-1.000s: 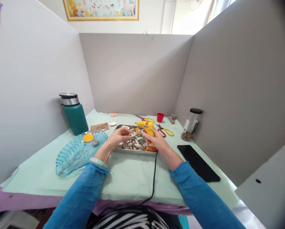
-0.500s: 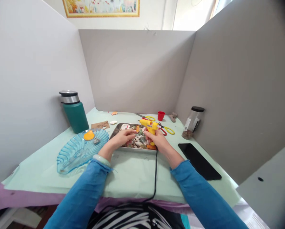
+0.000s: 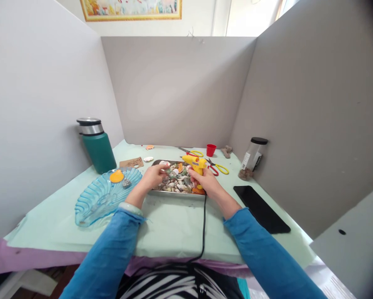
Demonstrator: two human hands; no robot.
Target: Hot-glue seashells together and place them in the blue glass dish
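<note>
My right hand (image 3: pixel 206 181) grips a yellow glue gun (image 3: pixel 193 163) over a metal tray (image 3: pixel 176 193) filled with several seashells (image 3: pixel 177 182). Its black cord (image 3: pixel 203 226) runs down off the table's front edge. My left hand (image 3: pixel 154 176) reaches into the tray's left part, fingers pinched on a small shell that I can barely make out. A blue glass shell-shaped dish (image 3: pixel 104 195) lies to the left, holding an orange shell (image 3: pixel 116 177) and a small grey shell (image 3: pixel 126 182).
A green flask (image 3: pixel 96 146) stands at the left wall. Behind the tray lie yellow-handled scissors (image 3: pixel 219 167), a red cup (image 3: pixel 210 150) and a brown card (image 3: pixel 131 162). A jar (image 3: pixel 251 158) and a black phone (image 3: pixel 261 208) sit at the right. Grey partitions enclose the table.
My left hand moved from above the tray's front down and further into the shells. The glue gun shifted slightly toward the back with my right hand.
</note>
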